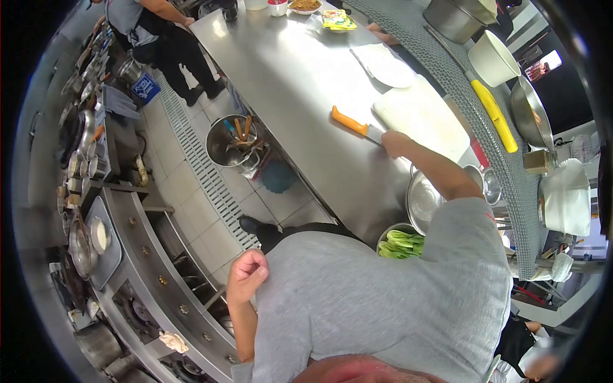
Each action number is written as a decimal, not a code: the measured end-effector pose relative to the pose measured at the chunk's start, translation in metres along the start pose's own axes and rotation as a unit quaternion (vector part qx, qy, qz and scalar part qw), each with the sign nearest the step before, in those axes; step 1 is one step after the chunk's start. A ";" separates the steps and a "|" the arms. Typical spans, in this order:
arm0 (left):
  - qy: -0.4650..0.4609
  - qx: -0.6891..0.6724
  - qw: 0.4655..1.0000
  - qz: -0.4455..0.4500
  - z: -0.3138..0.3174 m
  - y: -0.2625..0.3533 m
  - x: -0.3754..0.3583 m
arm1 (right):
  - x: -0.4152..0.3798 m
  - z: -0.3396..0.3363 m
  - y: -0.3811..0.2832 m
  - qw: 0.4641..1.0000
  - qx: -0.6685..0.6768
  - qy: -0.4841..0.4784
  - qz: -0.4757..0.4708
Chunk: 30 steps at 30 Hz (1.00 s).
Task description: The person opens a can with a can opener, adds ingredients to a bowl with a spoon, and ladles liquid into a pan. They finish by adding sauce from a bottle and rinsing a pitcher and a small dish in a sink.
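My left hand (248,271) is curled into a loose fist beside my grey shirt and holds nothing. My right arm reaches out over the steel counter (294,83). My right hand (396,143) rests at the blade end of an orange-handled knife (349,121), at the corner of a white cutting board (424,115). The knife's handle points away from the hand, and whether the fingers grip the blade is hidden.
A bowl of green vegetables (401,244) and steel bowls (424,201) sit below the counter near me. A yellow-handled knife (495,115), white bucket (495,60) and plate (391,69) lie further along. A pot of utensils (233,140) stands on the floor; another person (153,32) stands far left.
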State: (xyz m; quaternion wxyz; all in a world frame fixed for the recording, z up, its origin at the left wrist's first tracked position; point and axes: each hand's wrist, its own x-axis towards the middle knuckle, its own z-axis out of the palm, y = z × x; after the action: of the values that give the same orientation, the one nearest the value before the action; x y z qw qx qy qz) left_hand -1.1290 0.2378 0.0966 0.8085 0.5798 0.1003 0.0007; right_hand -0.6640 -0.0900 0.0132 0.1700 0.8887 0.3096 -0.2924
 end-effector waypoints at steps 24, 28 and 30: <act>0.270 0.170 0.943 0.094 0.002 -0.008 -0.075 | -0.021 0.000 -0.295 0.869 0.005 -0.005 -0.494; 0.474 0.089 0.869 0.106 -0.030 -0.043 -0.162 | -0.015 0.037 -0.390 0.832 0.077 -0.135 -0.533; 0.600 0.071 0.794 0.068 -0.027 -0.070 -0.248 | -0.035 0.042 -0.431 0.820 0.031 -0.129 -0.557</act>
State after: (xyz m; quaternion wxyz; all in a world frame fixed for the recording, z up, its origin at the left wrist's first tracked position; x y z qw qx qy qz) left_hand -1.3841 0.2111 0.0626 0.5410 0.5240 0.5253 0.3959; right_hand -0.9843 0.1971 -0.0495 -0.0109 0.5239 0.7178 -0.4584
